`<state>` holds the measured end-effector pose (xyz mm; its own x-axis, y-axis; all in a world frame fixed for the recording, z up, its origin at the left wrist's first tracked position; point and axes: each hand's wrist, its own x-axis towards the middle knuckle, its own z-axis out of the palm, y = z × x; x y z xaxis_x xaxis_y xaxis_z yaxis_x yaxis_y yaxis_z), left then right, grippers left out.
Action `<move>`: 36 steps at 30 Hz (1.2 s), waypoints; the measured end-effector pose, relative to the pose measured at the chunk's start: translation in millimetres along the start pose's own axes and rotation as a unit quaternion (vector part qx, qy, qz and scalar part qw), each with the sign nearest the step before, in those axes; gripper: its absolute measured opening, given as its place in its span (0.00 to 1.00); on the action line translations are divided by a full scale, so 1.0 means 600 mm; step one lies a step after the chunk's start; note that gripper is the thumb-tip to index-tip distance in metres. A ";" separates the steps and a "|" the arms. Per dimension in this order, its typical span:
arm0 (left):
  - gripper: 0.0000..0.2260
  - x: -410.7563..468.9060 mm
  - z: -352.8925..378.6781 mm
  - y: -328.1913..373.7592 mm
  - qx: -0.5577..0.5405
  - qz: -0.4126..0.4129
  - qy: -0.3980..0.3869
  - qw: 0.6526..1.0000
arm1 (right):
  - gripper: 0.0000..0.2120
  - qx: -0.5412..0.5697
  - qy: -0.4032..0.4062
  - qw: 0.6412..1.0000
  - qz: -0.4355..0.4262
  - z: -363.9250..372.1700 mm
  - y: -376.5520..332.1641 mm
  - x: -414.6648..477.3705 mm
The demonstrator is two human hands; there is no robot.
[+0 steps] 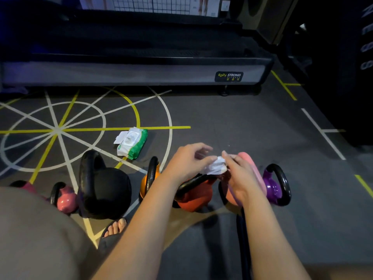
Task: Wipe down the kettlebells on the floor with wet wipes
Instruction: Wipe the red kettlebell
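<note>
Pinching a wet wipe (215,166) between them, the left hand (187,161) and right hand (240,175) hover over the red kettlebell (194,199). Wiping looks barely begun, with the black kettlebell (107,191) and purple kettlebell (272,187) on the floor (232,122) likely pending. Beyond lies the wipes pack (132,143).

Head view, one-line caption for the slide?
Left hand and right hand hold a crumpled white wet wipe above the red black-handled kettlebell.
</note>
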<state>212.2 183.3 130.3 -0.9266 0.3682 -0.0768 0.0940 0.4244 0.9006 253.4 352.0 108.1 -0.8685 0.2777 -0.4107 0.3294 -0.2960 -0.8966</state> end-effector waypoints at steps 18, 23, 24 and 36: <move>0.21 0.008 0.022 -0.029 -0.099 -0.012 0.014 0.995 | 0.19 -0.032 -0.194 0.980 -0.012 -0.035 0.003 0.002; 0.27 0.014 0.031 -0.043 -0.177 -0.111 0.058 0.976 | 0.11 0.043 -0.094 0.994 0.018 -0.021 0.014 0.014; 0.22 0.014 0.031 -0.050 -0.175 -0.125 0.098 0.972 | 0.08 0.028 -0.008 1.000 0.002 -0.023 0.022 0.022; 0.23 -0.055 0.061 -0.184 0.125 -0.121 -0.071 0.982 | 0.15 -0.325 0.077 0.910 -0.245 0.014 0.173 0.040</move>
<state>245.7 154.5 17.7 -0.8741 0.3360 -0.3507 -0.0197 0.6969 0.7169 263.7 320.4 6.7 -0.9243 0.3706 0.0908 0.1100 0.4868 -0.8665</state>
